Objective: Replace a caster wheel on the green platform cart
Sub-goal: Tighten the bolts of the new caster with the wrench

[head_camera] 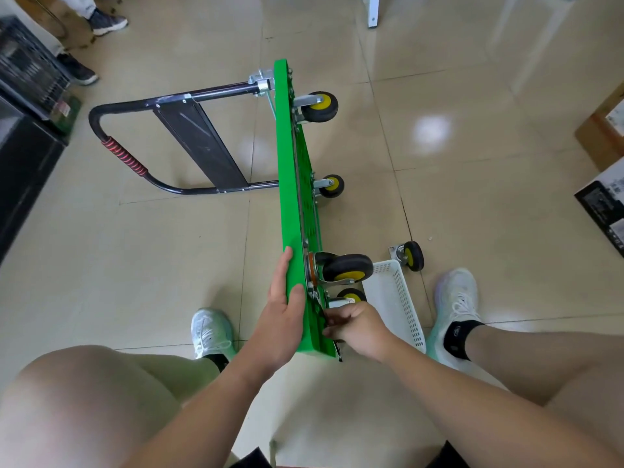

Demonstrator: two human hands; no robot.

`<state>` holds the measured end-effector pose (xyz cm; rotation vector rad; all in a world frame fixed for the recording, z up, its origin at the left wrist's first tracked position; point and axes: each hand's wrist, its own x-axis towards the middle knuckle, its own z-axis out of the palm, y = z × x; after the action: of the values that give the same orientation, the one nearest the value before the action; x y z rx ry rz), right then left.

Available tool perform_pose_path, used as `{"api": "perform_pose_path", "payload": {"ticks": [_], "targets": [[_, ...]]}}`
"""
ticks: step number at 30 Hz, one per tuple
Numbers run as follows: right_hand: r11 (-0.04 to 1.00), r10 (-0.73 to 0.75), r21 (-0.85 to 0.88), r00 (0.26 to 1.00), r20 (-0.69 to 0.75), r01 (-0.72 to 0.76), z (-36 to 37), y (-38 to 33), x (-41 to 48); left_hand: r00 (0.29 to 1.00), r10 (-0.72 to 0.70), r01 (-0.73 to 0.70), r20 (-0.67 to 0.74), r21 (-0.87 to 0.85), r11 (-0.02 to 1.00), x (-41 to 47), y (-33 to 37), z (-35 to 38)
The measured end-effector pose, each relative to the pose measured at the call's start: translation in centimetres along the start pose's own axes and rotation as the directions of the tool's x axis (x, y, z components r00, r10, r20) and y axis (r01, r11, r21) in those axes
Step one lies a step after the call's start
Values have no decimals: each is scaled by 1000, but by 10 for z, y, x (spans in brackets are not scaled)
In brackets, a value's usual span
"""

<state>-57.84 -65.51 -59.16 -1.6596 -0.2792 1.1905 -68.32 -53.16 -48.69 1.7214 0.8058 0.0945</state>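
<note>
The green platform cart [290, 184] stands on its long edge on the floor, its underside facing right and its black handle [135, 153] folded out to the left. Casters with yellow hubs stick out on the right: two far ones [319, 107] [332, 186], a near upper one [347, 270] and a near lower one [351, 294], partly hidden. My left hand [282, 305] holds the deck's upper edge, fingers flat on its top face. My right hand [358, 324] has curled fingers at the mounting plate by the lower near caster, pinching something small and dark that I cannot make out. A loose caster [410, 255] lies on the floor.
A white perforated basket [395, 298] sits on the floor right of the cart, by my right foot [456, 298]. My left foot [211, 331] is near the cart's end. Another person's shoes [108, 21] stand at far left by a black crate [27, 65]. Boxes [604, 143] line the right edge.
</note>
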Motion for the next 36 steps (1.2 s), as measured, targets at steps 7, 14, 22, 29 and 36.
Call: {"api": "perform_pose_path", "payload": {"ticks": [7, 14, 22, 29, 36], "targets": [[997, 43, -63, 999, 31, -41, 3, -25, -36, 1000, 30, -30, 3, -14, 999, 0, -1, 0], [946, 219, 225, 972, 81, -232, 13, -61, -50, 1000, 20, -20, -13, 18, 1000, -1, 2, 0], [975, 221, 9, 974, 44, -221, -3, -18, -55, 1000, 19, -19, 2, -10, 1000, 1, -2, 0], [997, 48, -54, 999, -21, -49, -14, 4, -27, 1000, -11, 12, 14, -44, 999, 2, -1, 0], [999, -22, -28, 1000, -3, 22, -10, 7, 0, 1000, 0, 0, -1, -21, 1000, -1, 1, 1]]}}
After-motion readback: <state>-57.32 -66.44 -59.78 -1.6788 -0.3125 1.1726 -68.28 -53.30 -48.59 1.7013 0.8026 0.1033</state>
